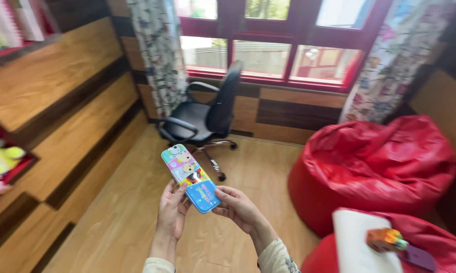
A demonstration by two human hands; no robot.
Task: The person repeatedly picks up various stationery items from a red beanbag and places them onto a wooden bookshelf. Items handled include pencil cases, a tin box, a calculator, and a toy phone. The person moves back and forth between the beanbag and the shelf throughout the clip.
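Both hands are raised in front of the body over the wooden floor (137,202), and between them they hold a flat, oblong pencil case (190,178) printed with bright cartoon figures on a blue ground. The left hand (171,212) is wrapped under the case's lower half, fingers curled round its near edge, thumb resting on the printed face. The right hand (239,206) pinches the case's lower right corner between thumb and fingertips; it is closed on the case, not loose. The case is tilted, its far end pointing up and left, clear of every surface and well apart from the furniture. Its lid appears shut; no seam stands open and no contents show, so as far as can be judged the case is merely picked up and presented, with nothing yet opened, taken out or set down. Beyond the hands stands a black swivel office chair (208,114) beneath a red-framed window (283,45) with patterned curtains (160,55). To the right lie two red beanbags (379,162); on the nearer one rest a white pad or book (357,242) and a small multicoloured toy (387,237) beside a purple piece, whose kind cannot be made out. Wood-panelled shelving (51,101) on the left carries soft toys (3,159).
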